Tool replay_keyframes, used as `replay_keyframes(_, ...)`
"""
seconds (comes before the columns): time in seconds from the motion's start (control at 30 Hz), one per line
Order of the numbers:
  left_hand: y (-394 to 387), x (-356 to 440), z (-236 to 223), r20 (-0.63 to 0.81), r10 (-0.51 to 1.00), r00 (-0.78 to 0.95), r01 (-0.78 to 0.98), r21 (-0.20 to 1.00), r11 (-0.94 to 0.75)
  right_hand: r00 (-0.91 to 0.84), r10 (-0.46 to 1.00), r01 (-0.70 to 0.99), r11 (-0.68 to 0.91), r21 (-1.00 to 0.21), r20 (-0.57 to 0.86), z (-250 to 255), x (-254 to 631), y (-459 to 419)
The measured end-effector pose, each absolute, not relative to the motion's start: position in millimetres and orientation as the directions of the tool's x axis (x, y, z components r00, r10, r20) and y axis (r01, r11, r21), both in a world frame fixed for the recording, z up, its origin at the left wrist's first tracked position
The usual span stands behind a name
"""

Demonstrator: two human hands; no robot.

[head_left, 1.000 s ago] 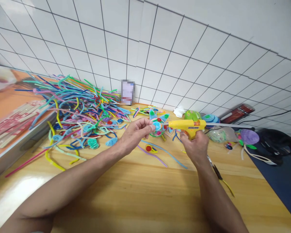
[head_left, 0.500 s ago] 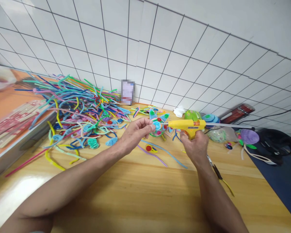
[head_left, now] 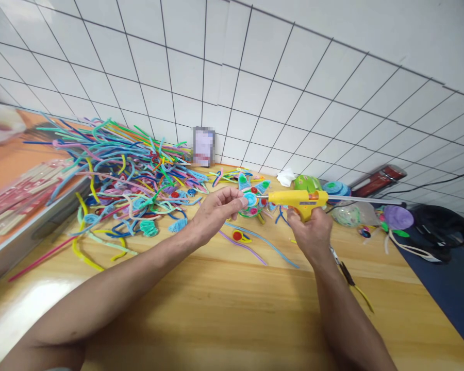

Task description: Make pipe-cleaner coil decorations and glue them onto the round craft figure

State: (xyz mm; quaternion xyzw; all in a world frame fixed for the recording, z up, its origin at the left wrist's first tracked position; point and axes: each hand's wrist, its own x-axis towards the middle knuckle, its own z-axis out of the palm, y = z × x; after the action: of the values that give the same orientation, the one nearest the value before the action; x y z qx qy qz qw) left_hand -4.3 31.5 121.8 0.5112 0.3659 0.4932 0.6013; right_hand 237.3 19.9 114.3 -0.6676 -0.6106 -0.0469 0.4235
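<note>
My right hand (head_left: 312, 233) is wrapped round the handle of a yellow hot glue gun (head_left: 296, 198), its metal nozzle pointing left and a long glue stick sticking out behind. Between the thumb and fingers of my left hand (head_left: 222, 210) is a light blue pipe-cleaner disc (head_left: 251, 199). The nozzle tip is at the disc's right side; I cannot tell whether they touch. Behind the disc, partly hidden, lies a pipe-cleaner figure (head_left: 244, 182) in blue, green and red. A small yellow piece with a red centre (head_left: 237, 235) rests on the table below.
A big tangled heap of coloured pipe cleaners (head_left: 127, 170) covers the left back. A phone (head_left: 203, 147) leans against the tiled wall. Wrapped sticks (head_left: 27, 193) lie far left. On the right are a red flask (head_left: 382, 180), a purple disc (head_left: 398, 217) and a black cap (head_left: 441, 229).
</note>
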Motion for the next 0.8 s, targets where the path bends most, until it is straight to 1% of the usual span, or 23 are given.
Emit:
replay_keyframes(0.5, 32, -4, 120, 0.05, 0.965, 0.258, -0.229, 0.973, 0.011, 0.279, 0.758, 0.853, 0.086, -0.514, 0.589, 106, 244, 23)
replay_keyframes(0.8, 31, -4, 120, 0.053, 0.965, 0.256, -0.22, 0.975, 0.004, 0.268, 0.761, 0.848, 0.104, -0.519, 0.591, 104, 245, 23)
